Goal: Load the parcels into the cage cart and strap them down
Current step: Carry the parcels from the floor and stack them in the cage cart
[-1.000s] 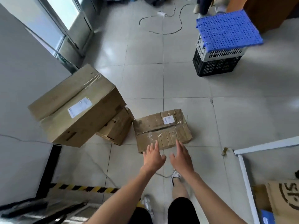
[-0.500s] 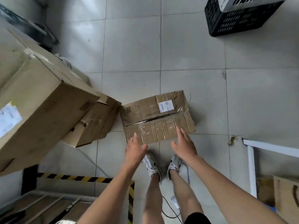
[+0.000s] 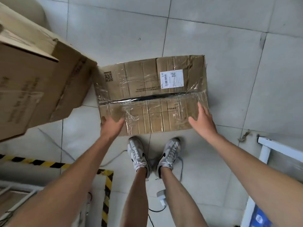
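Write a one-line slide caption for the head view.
Left hand and right hand on the near corners of a taped cardboard parcel on the tiled floor, beside a larger box.

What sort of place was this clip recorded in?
Probably an indoor parcel depot or storeroom. A taped cardboard parcel with a shipping label lies on a tiled floor, a larger cardboard box sits beside it, and black-and-yellow hazard tape marks the floor.

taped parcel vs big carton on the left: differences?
The taped parcel lies low and flat; the big carton stands much taller. The taped parcel is crinkled under clear tape, with a white label; the big carton looks smoother. Left hand and right hand touch the taped parcel, not the big carton. Both are brown cardboard.
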The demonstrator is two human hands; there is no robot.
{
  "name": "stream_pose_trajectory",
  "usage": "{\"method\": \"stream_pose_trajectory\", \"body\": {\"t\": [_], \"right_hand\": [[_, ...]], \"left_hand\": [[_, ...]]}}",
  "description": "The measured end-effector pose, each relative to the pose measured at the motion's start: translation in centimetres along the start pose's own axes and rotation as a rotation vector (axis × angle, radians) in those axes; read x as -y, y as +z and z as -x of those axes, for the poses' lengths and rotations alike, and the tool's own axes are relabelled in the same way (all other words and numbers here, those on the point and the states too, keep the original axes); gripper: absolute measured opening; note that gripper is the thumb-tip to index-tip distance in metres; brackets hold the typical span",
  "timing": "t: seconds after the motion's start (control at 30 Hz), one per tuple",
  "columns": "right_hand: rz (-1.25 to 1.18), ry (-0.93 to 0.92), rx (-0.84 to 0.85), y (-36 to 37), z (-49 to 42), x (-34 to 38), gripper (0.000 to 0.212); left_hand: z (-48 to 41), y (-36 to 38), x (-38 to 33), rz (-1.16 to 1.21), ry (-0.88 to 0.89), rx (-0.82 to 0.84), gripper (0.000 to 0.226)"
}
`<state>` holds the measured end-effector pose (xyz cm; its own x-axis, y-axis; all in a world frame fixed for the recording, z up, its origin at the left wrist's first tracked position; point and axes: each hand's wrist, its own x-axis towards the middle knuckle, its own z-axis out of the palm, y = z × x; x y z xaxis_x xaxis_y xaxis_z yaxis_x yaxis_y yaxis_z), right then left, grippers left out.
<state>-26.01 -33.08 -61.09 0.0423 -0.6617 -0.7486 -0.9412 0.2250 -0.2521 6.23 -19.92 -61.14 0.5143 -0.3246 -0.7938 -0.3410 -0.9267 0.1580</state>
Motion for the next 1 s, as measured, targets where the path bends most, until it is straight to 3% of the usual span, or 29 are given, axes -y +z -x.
{"method": "stream_pose_trajectory", "body": {"t": [0.13, 0.27, 0.37, 0.47, 0.53, 0.63, 0.7, 1.0], "right_hand": [[0.126, 0.066, 0.006, 1.6, -5.8, -1.0, 0.093], [0.305, 0.05, -0.023, 2.6, -9.5, -0.6, 0.115], [0.191, 0.018, -0.116, 1.2, -11.8, -1.1, 0.131], [-0.044, 0.064, -0.042, -1.2, -13.8, -1.9, 0.14], [-0.226, 0.126, 0.005, -2.1, -14.8, -2.2, 0.135], [-0.359, 0.18, 0.043, -2.4, -15.2, -2.5, 0.102], [-0.396, 0.195, 0.057, -1.9, -14.1, -2.8, 0.092], [-0.449, 0.32, 0.082, -2.9, 1.1, -3.3, 0.087]], "left_hand": [[-6.6, -0.4, 0.5, -0.022, 0.016, -0.083, 0.105], [-12.7, -2.4, 0.4, 0.024, 0.045, -0.067, 0.111], [-15.4, -2.8, 0.3, 0.133, 0.013, -0.092, 0.105], [-16.2, -2.2, 1.0, 0.227, 0.03, -0.119, 0.095], [-16.1, -1.9, 1.8, 0.363, 0.023, -0.112, 0.09], [-14.4, -0.7, 3.0, 0.551, -0.033, -0.061, 0.081], [-12.7, 0.1, 4.3, 0.618, -0.065, -0.032, 0.071], [2.2, -1.9, 11.7, 0.659, -0.281, -0.042, 0.075]]}}
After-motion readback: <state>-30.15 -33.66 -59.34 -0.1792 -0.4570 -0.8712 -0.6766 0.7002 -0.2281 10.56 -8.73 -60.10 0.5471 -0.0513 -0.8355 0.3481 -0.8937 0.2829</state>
